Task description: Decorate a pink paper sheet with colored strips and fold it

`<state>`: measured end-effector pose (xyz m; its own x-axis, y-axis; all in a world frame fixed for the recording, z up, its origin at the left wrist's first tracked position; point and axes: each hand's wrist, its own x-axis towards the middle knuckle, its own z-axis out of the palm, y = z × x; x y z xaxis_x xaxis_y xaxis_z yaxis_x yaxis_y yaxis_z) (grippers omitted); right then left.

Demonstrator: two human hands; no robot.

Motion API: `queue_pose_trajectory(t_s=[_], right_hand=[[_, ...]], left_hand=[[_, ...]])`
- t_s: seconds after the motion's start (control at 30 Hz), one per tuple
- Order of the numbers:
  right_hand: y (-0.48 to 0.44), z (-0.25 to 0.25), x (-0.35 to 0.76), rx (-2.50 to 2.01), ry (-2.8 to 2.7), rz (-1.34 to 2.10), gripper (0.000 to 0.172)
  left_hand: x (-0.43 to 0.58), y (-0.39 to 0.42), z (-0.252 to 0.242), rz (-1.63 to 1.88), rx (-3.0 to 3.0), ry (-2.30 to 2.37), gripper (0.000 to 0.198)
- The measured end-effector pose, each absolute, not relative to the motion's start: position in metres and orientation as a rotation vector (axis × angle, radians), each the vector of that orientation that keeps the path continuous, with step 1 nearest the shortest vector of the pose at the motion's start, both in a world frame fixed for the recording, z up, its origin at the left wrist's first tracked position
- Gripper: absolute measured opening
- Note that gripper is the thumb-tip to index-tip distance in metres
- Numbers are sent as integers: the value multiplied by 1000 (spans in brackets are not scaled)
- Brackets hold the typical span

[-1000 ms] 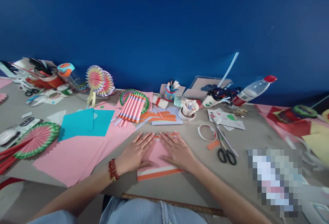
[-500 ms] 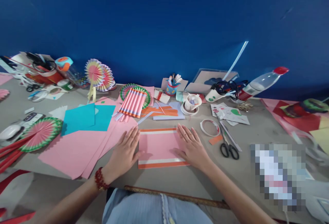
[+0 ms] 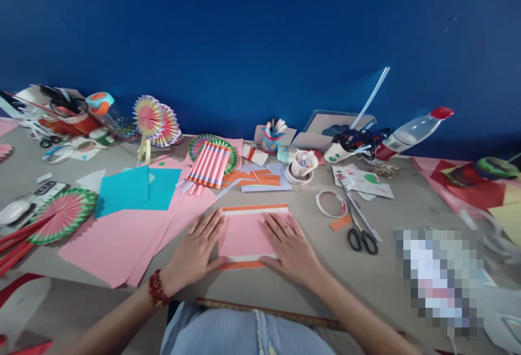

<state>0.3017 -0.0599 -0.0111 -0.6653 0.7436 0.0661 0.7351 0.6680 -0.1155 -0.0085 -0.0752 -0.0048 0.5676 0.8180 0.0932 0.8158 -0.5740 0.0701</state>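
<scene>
A pink paper sheet [image 3: 244, 235] with white and orange bands along its far and near edges lies flat in front of me. My left hand [image 3: 198, 246] rests at its left edge, fingers stretched out and thumb on the near band. On the sheet's right part lies my right hand [image 3: 291, 246], flat, with its fingers extended and covering some of the paper. Neither hand grips anything. Just beyond the sheet are orange paper strips [image 3: 264, 177] and a pleated pink-and-white striped paper [image 3: 209, 165].
Scissors [image 3: 361, 235] and a tape roll [image 3: 331, 204] lie to the right. Pink sheets [image 3: 118, 241] and blue paper [image 3: 122, 192] spread leftward, beside a round pleated fan [image 3: 67, 214]. Cups and a bottle [image 3: 415, 135] stand along the blue wall [image 3: 252, 45].
My right hand has slid left over the pink sheet, covering more of its right part. My left hand remains at the left edge, its thumb now on the near band.
</scene>
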Motion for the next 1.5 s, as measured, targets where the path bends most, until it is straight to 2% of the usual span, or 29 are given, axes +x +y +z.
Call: queue_pose_trajectory(t_s=[0.1,0.27,0.43,0.53,0.73,0.83,0.97,1.0,1.13,1.23,1.4,1.5], right_hand=[[-52,2,303,-1201,-2754,187,74],[-22,22,290,-1293,-2580,313,55],[2,16,256,-1263,-2630,406,58],[7,13,244,-1322,-2573,436,53],[16,19,250,-1279,-2399,699,9],[19,23,255,-1237,-2312,875,8],[22,31,257,-1186,-2288,994,11],[23,33,257,-1183,-2281,1002,11],[26,41,255,-1208,-2226,986,13],[26,41,256,-1223,-2191,944,16],[27,34,258,-1140,-2268,865,10],[27,31,256,-1024,-2314,704,10]], left_hand=[[-16,-76,-5,165,2718,1519,95],[-10,-72,-5,164,2736,1539,97],[1,-68,-7,173,2772,1519,107],[5,-66,-13,196,2781,1524,111],[10,-59,-14,211,2767,1437,109],[20,-52,-1,324,2639,1314,92],[41,-33,12,754,2068,1338,40],[45,-27,12,804,1936,1329,34],[56,-10,2,904,1611,1217,35],[56,-9,-5,924,1578,1200,34],[55,-17,-6,965,1555,1202,25],[55,-20,-6,983,1558,1195,22]])
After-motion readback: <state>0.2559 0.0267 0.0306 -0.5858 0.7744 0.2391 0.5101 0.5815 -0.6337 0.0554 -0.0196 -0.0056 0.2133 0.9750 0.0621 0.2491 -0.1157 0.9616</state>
